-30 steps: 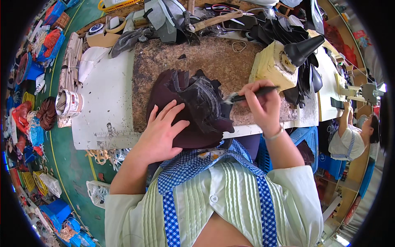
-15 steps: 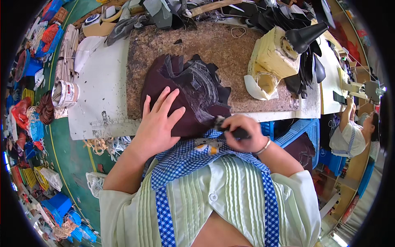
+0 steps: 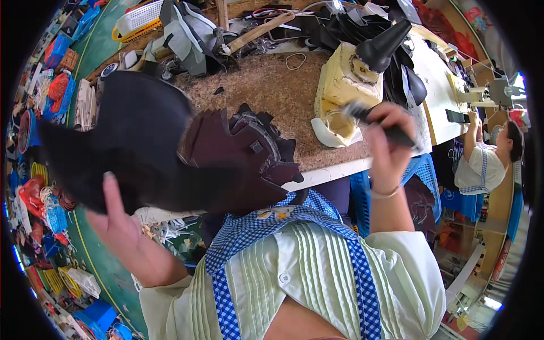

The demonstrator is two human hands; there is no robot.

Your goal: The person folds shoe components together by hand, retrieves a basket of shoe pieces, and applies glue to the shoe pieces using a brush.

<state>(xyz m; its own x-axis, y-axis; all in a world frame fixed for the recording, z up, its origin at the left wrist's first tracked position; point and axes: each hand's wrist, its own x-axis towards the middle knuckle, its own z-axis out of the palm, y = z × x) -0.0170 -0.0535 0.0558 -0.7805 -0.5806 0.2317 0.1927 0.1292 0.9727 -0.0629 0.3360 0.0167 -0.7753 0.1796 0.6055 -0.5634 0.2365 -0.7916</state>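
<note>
My left hand [image 3: 116, 218] holds up a large black curved cut piece [image 3: 144, 124], perhaps leather, over the left side of the bench. Its index finger lies along the face of the piece; the other fingers are mostly hidden. Below and right of that piece, a stack of dark maroon pieces [image 3: 218, 139] with jagged, whitish-smeared edges lies at the bench's near edge. My right hand [image 3: 391, 144] is closed around a black-handled brush [image 3: 394, 133], slightly blurred. The brush head is in front of a yellowish, crusted glue container [image 3: 345, 76] with a white-lipped opening.
A black cone [image 3: 385, 45] sits on the container. Behind the brown board [image 3: 260, 79] lie a wooden stick [image 3: 260, 33] and black and grey scraps. A blue basket [image 3: 425, 170] stands below the bench at right. Another person [image 3: 481, 153] works at a machine further right.
My left hand has gone from lying flat on the maroon stack to lifting the black piece at left. My right hand has raised the brush from the stack's near edge toward the container.
</note>
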